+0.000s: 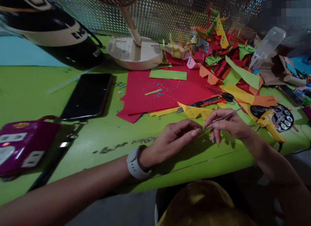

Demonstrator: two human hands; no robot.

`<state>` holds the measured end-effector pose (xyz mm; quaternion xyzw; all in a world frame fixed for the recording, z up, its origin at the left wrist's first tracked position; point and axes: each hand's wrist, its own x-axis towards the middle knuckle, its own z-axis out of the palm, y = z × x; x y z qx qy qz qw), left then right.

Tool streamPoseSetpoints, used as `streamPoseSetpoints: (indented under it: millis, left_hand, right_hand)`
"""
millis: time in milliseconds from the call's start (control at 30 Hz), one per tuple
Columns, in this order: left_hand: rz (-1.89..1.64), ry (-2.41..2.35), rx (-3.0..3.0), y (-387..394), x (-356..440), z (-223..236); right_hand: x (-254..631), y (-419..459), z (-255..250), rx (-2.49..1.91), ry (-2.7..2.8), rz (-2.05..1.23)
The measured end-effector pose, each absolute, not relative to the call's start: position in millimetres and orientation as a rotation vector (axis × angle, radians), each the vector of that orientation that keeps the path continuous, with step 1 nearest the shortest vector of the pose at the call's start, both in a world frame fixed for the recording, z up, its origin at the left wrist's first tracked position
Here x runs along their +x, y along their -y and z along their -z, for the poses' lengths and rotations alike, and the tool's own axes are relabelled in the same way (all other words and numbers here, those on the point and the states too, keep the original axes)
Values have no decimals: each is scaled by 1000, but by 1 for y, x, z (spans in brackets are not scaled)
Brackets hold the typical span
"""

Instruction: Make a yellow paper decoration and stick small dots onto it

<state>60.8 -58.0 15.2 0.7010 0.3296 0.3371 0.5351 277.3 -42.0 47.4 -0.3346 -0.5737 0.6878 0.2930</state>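
My right hand (pixel 225 124) grips slim metal tweezers (pixel 229 114) like a pen, its fingertips close to those of my left hand. The left thumb and fingers of my left hand (pixel 176 135) are pinched together; whatever lies between them is too small to make out. Both hands are above the green tabletop near its front edge. Just beyond them lie a yellow paper cutout (pixel 194 111) with small dots, a box cutter (pixel 204 101) and dark-handled scissors (pixel 227 96). Red paper sheets (pixel 145 101) hold a green strip (pixel 167 74) and scattered blue specks.
Colourful folded paper pieces (pixel 218 54) are heaped at the back. A yellow glue gun (pixel 269 122) lies by a round compartment case (pixel 284 119) on the right. To the left are a phone (pixel 88 94), a purple power strip (pixel 26 145) and a fan base (pixel 148 59).
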Motion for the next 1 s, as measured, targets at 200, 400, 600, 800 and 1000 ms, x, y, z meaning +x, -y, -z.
streamPoseSetpoints:
  millis: [200, 400, 600, 800, 1000]
  left_hand:
    - [-781, -895, 1819, 61, 63, -21]
    - [-783, -870, 1744, 60, 64, -18]
    - [-880, -885, 1701, 60, 65, -13]
    - [-886, -711, 1826, 62, 60, -18]
    - [-1058, -638, 1885, 65, 58, -19]
  right_hand:
    - [274, 44, -47, -904, 1531, -1816]
    - [273, 41, -45, -869, 1494, -1737]
    - [291, 32, -51, -891, 1419, -1371]
    - [300, 26, -56, -899, 1424, -1218]
    - [291, 37, -53, -868, 1621, -1304]
